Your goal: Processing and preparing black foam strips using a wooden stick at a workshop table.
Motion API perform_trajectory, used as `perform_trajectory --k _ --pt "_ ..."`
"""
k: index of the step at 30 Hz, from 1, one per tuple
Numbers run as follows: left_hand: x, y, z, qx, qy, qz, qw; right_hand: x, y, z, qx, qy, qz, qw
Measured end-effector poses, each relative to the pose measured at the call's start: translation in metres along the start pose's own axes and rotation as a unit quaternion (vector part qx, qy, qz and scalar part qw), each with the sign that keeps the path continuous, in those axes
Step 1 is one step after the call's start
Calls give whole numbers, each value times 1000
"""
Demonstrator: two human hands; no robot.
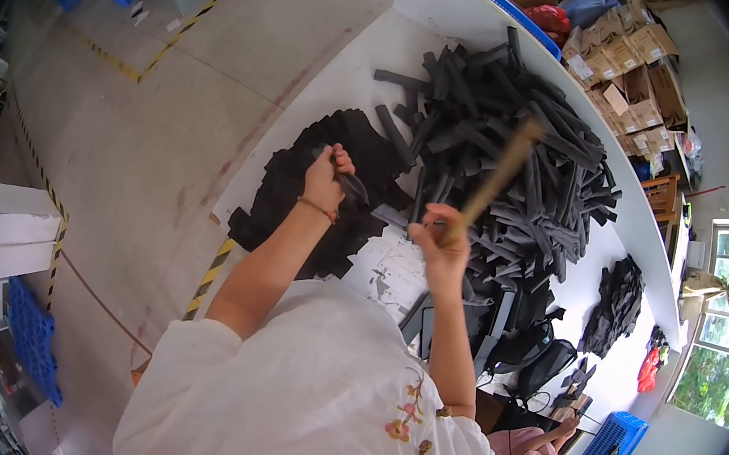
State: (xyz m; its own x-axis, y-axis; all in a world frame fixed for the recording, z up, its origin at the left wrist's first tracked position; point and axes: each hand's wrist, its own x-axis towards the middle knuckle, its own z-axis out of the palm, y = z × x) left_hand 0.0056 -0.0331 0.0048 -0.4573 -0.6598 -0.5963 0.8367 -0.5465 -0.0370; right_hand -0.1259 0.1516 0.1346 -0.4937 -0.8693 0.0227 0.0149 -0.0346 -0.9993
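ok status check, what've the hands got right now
Left hand gripping a dark strip over the flat black pieces. Right hand raising a tan stick, blurred. Big pile of dark strips on the white table just beyond.

Most of the white table [376, 49] around the big heap of grey foam strips [516, 164] is taken up. Left of the heap, the flat pile of black cut pieces [296, 193] blocks the near edge. Bare tabletop shows above the heap toward the far corner, and right of it, before the small dark pile [615, 303]. Below the heap, black trays [497, 324] crowd things.
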Motion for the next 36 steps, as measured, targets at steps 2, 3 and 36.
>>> perform_trajectory --k 2,3,36 --pt "-6 -17 4 -20 -29 -76 997 4 19 13 -89 -17 15 996" --pt "-10 -27 3 -22 -29 -75 997 6 20 24 -144 -47 -42 988" --pt "-60 23 -25 824 -274 380 317 139 -51 -202 -431 285 -98 851"
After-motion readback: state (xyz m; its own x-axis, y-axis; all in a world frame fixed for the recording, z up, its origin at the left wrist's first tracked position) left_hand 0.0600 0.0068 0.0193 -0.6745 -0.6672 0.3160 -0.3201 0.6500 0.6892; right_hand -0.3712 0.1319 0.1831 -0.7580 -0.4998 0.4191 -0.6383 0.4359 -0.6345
